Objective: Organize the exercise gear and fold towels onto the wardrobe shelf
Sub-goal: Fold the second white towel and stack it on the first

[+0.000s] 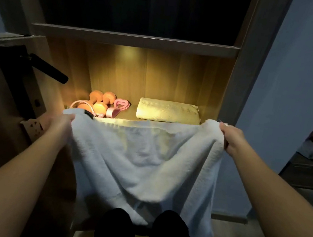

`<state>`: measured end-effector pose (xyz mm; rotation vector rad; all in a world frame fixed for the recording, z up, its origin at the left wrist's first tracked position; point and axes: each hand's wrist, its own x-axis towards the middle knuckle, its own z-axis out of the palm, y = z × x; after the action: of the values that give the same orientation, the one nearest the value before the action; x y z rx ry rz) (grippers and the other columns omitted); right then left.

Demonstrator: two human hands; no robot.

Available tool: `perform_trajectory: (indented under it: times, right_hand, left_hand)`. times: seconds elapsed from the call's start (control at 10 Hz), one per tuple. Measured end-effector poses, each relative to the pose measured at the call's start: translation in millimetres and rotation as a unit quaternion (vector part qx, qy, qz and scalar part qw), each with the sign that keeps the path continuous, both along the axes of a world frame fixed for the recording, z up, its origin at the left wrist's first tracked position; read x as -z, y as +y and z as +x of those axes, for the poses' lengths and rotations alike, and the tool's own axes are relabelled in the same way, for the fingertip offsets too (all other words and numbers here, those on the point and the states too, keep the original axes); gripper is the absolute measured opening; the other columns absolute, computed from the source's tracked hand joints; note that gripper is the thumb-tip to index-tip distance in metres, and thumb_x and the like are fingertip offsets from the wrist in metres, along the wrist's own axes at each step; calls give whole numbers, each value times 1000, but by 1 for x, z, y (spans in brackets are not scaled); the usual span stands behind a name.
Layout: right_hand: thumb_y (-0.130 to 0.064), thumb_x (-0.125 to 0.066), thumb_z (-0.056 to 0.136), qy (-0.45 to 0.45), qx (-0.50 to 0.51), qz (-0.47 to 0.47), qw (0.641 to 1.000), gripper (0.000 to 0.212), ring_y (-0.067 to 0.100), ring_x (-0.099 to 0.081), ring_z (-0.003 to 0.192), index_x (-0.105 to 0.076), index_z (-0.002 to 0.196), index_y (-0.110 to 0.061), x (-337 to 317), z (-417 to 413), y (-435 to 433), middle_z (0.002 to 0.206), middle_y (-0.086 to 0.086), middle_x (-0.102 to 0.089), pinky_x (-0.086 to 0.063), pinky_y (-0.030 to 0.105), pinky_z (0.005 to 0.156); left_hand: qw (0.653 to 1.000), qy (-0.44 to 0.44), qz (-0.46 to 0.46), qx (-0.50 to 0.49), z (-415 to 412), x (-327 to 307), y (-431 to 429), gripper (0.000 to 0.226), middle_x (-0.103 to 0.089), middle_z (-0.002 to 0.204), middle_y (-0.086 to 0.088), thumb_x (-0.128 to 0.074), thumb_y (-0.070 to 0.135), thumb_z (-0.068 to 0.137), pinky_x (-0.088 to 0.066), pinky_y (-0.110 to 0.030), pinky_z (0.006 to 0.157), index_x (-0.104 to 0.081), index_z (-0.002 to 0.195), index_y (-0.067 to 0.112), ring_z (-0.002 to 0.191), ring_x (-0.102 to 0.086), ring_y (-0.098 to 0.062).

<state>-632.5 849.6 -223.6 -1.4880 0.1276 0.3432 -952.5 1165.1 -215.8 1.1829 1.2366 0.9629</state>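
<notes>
A white towel (145,163) hangs spread out in front of the lit wardrobe shelf (125,117). My left hand (60,125) grips its top left corner and my right hand (229,137) grips its top right corner. The towel's lower edge drapes down to my dark-clothed legs. On the shelf behind it, a folded towel (168,111) lies at the right. Two orange dumbbells (99,102) and pink resistance bands (118,107) sit at the left. The held towel hides the shelf's front edge.
An open door with a black lever handle (47,70) stands close at the left. The shelf board above (134,39) caps the lit compartment, with a dark compartment over it. A pale wall (288,92) rises at the right, with a dark opening beyond.
</notes>
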Motion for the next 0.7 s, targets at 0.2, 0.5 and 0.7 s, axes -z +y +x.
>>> perform_trajectory:
  times: [0.2, 0.5, 0.7]
  right_hand:
    - [-28, -62, 93, -53, -77, -25, 995, 22, 19, -63, 91, -64, 108, -12, -12, -41, 30, 100, 5, -65, -55, 30, 70]
    - [-9, -66, 88, -142, -271, -27, 952, 12, 15, -64, 64, -63, 77, -4, -19, -142, 81, 75, 9, -67, -51, 19, 50]
    - [-8, -68, 78, -168, -267, -26, 949, 16, 6, -55, 53, -69, 65, -17, -14, -159, 75, 58, -7, -64, -45, 23, 54]
  left_hand:
    - [995, -76, -23, 61, 41, -5, -22, 35, -61, 112, -20, -48, 14, 99, -49, -29, 78, -49, 130, -1, 94, -60, -27]
    - [958, 20, 105, 268, 79, -13, -116, 11, -67, 84, -8, -57, 9, 90, -49, -22, 47, -66, 94, 6, 71, -64, -18]
    - [943, 75, 198, 256, 73, -7, -135, 18, -68, 67, 7, -60, 17, 87, -59, -37, 65, -69, 72, 19, 76, -67, -17]
